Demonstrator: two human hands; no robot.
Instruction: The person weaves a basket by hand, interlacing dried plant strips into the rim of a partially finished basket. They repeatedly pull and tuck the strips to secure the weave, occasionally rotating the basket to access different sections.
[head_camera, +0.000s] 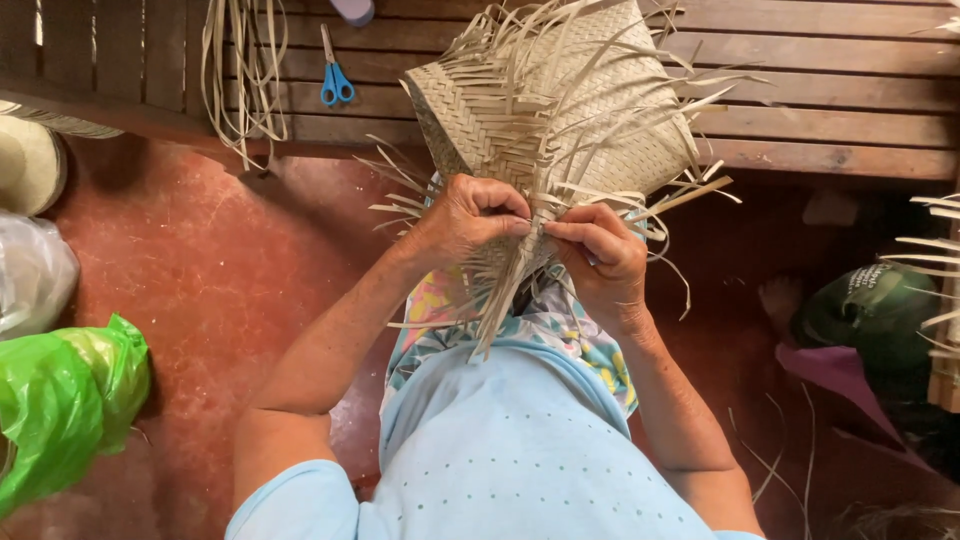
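A partly woven basket of pale dried leaf strips (560, 100) is held upright over my lap, its loose strip ends sticking out on all sides. My left hand (465, 218) pinches strips at the basket's near edge, fingers closed on them. My right hand (598, 255) grips neighbouring strips right beside it, fingertips almost touching the left hand. A bundle of loose strip ends (505, 300) hangs down between my hands toward my lap.
Blue-handled scissors (334, 72) and a bunch of loose strips (243, 70) lie on the wooden slatted bench (830, 90) behind. A green plastic bag (62, 400) and a clear bag (30, 270) sit on the red floor at left. Another person's green cap (872, 310) shows at right.
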